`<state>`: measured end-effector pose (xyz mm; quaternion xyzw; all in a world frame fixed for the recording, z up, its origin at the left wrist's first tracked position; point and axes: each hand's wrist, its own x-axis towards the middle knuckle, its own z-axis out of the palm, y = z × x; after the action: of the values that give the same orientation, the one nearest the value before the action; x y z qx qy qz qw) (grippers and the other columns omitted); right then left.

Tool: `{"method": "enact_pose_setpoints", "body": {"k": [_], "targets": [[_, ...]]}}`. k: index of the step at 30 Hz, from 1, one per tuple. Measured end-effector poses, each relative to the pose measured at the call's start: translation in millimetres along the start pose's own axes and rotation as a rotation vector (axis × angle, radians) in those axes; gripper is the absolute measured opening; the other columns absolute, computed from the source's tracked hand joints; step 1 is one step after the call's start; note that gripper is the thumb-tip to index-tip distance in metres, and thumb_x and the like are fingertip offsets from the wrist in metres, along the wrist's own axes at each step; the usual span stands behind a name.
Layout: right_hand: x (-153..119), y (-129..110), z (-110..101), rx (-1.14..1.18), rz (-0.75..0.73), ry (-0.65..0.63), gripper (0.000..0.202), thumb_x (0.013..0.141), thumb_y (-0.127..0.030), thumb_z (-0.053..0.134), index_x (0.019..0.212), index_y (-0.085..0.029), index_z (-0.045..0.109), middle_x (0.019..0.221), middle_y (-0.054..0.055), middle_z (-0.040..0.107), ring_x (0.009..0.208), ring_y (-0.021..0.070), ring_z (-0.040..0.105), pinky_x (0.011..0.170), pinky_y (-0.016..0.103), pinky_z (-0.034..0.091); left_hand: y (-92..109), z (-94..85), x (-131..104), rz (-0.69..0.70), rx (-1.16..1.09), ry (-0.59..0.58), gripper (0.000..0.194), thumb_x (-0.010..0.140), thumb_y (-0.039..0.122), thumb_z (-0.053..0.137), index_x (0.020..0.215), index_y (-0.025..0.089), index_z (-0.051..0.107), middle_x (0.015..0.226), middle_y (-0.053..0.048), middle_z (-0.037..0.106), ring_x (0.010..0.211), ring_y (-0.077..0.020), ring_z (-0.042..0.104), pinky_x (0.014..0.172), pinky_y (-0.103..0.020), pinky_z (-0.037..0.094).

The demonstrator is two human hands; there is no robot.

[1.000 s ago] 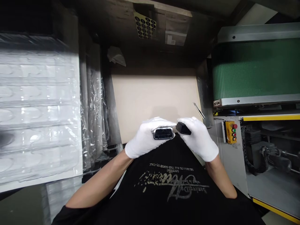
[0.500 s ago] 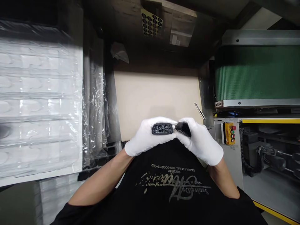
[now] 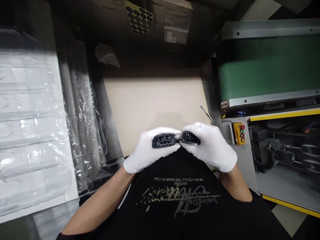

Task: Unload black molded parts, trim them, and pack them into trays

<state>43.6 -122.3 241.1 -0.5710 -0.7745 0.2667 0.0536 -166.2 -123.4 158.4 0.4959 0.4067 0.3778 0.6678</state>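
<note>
White-gloved, the left hand (image 3: 141,150) has its fingers clamped around a black oblong moulded part (image 3: 163,141), its face of round recesses turned toward the camera; the right hand (image 3: 215,143), gloved alike, has its fingers closed on a similar black moulded piece (image 3: 190,137), held just beside the first; both hands are at the near edge of a beige board (image 3: 155,96); metal tweezers (image 3: 206,114) lie at its right edge; clear plastic trays (image 3: 32,133) sit left, a green ribbed conveyor belt (image 3: 270,66) right.

Trays (image 3: 35,133) left, conveyor (image 3: 270,63) right, board (image 3: 147,96) between
</note>
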Motion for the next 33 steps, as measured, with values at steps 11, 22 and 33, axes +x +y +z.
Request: {"method": "enact_pose_setpoints", "body": {"k": [11,22,33], "targets": [[-8,10,6,0.171,0.028,-0.023,0.006,0.097,-0.019,0.069,0.1,-0.024,0.068,0.1,0.003,0.073,0.082,0.0173,0.07,0.07,0.031,0.055,-12,11.6,4,-0.027,-0.028,0.04,0.037,0.073,0.032,0.098,0.106,0.023,0.085,0.105,-0.007,0.084,0.092,-0.0257,0.081,0.08,-0.033,0.069],[-14,47,20,0.607,-0.017,0.158,0.031,0.083,-0.037,0.092,0.11,-0.026,0.081,0.11,0.004,0.083,0.099,0.0214,0.078,0.09,0.038,0.066,-7,21.0,8,-0.062,-0.045,0.01,0.037,0.075,0.033,0.097,0.108,0.022,0.085,0.106,-0.008,0.084,0.09,-0.0255,0.081,0.078,-0.034,0.07],[-21,61,28,0.579,-0.101,0.168,0.038,0.088,-0.025,0.086,0.124,-0.03,0.079,0.12,0.004,0.082,0.106,0.0205,0.079,0.095,0.037,0.066,-4,22.9,8,-0.033,-0.059,-0.035,0.029,0.079,0.028,0.095,0.106,0.023,0.085,0.105,-0.007,0.083,0.092,-0.0238,0.08,0.081,-0.033,0.069]]}}
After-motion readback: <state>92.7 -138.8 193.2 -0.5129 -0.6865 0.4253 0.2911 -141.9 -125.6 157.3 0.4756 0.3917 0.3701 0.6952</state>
